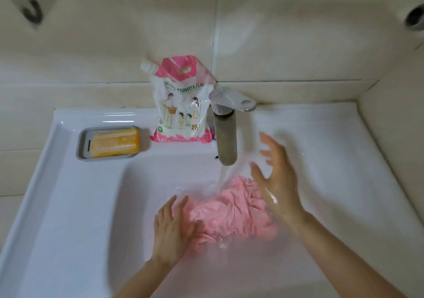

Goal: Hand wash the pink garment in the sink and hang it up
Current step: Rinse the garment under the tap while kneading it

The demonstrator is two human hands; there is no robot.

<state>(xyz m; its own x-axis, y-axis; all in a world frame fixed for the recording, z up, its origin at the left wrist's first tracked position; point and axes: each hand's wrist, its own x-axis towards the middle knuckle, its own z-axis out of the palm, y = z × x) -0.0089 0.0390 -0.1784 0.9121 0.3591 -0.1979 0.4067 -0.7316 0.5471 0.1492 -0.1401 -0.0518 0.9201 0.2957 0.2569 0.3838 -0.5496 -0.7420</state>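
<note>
The pink garment (231, 212) lies crumpled and wet in the basin of the white sink (91, 206). Water runs from the tap (227, 132) onto its far edge. My left hand (172, 226) rests flat on the garment's left side, fingers straight. Wet and blurred, my right hand (275, 178) hangs above the garment's right side just right of the stream, fingers spread, holding nothing.
A pink and white detergent pouch (183, 105) stands on the sink's back ledge left of the tap. A yellow soap bar (114, 145) lies in a grey dish (82, 148) further left. Tiled walls close in behind and to the right.
</note>
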